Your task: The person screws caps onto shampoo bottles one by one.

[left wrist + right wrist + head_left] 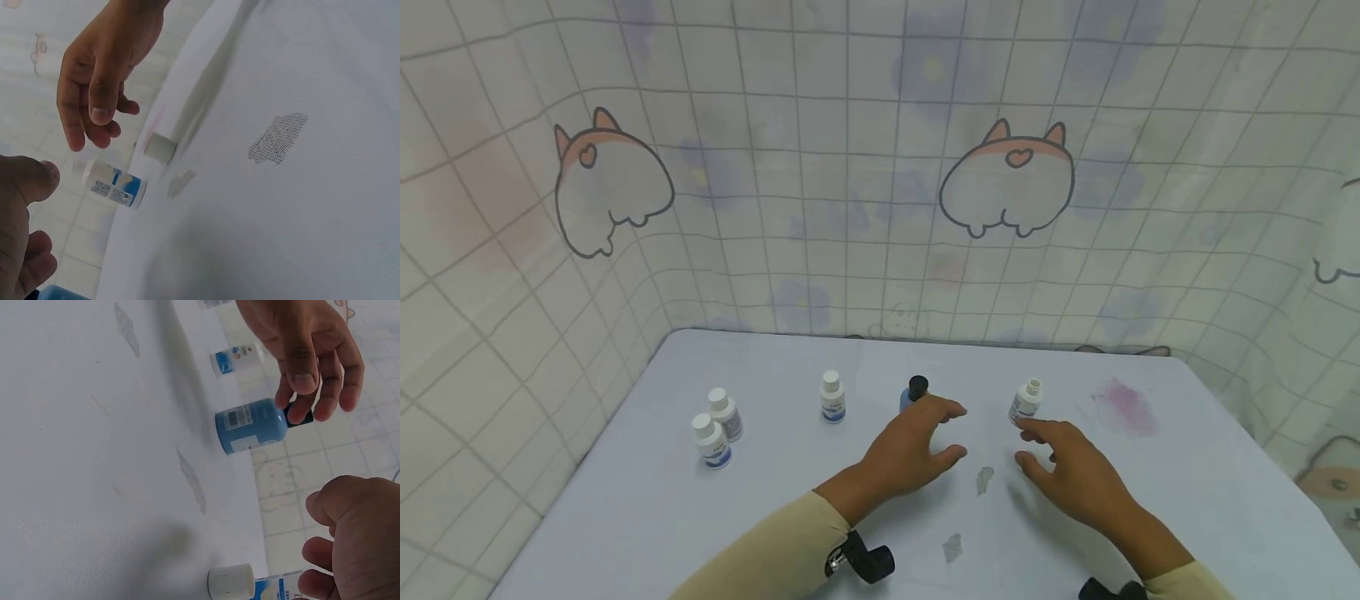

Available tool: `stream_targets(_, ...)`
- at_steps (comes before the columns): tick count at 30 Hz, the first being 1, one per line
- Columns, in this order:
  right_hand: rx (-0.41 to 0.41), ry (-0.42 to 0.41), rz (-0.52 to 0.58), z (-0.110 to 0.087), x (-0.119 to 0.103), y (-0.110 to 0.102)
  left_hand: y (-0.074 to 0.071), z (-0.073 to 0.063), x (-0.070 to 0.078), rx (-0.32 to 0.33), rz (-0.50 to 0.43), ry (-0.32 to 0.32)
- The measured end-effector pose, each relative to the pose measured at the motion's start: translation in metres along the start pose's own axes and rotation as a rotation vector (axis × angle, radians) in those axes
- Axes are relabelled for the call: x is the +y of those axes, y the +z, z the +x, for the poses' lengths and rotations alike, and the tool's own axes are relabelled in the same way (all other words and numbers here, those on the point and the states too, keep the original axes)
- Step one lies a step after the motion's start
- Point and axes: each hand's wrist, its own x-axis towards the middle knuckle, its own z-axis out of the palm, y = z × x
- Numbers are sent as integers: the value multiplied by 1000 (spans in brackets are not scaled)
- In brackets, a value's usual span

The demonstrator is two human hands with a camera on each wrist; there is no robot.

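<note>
My left hand (906,446) hovers above the table with fingers and thumb spread and nothing between them. Just behind it stands a blue bottle (250,425) with a black cap (918,385), partly covered by that hand in the head view. My right hand (1078,475) is also loose and holds nothing, its fingertips near a small white bottle (1028,397). That bottle is upright and uncapped, with its neck showing. A white cap (160,149) lies on the table close to it, hidden behind my right hand in the head view.
To the left stand more capped white bottles: a single one (832,400) and a pair (711,443) close together. The white table (760,517) carries a pink stain (1126,407) and grey patches (985,480). A gridded curtain (850,208) encloses its back and sides.
</note>
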Motion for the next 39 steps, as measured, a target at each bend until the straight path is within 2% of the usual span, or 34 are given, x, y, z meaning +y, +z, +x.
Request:
stream_targets(3,-3,2,3,-2,1,-1,5,3,0,-39,-25,-11)
stream_targets(12,-20,27,2,-6,6,1,24,11,-4,-101,-131,-104)
stream_targets(21,-35,47,14,-8,13,6,35,24,-6,-102,-139,-159)
stream_targets(33,-82,72,29,-10,23,11,50,40,-12,-84,-137,-143)
stream_targets(39,-97,76,40,-10,24,11,52,47,-10,-77,-149,-173)
